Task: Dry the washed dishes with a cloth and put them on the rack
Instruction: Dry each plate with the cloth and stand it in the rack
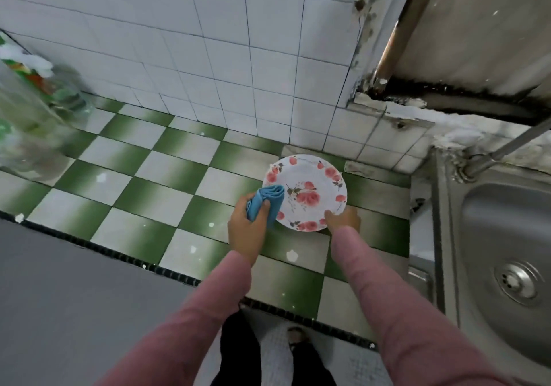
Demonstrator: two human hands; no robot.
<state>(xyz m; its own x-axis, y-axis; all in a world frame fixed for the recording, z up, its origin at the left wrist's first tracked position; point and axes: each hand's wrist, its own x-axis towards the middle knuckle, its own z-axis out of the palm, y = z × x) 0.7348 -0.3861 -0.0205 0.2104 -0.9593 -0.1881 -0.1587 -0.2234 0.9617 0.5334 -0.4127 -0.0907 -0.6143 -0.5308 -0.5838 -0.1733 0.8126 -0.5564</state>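
While the left hand (246,224) curls its fingers round a folded blue cloth (269,199) and presses it to the left side of the flowered plate (310,189), the right hand (343,217) pinches the plate's near rim. The plate is low over the counter (143,177), near the back right corner; it may be resting there. Blurred clear bottles (26,111) stand far left and a steel sink (492,236) lies to the right. Green-and-white checked tiles cover the counter, white tiles the wall (208,43)
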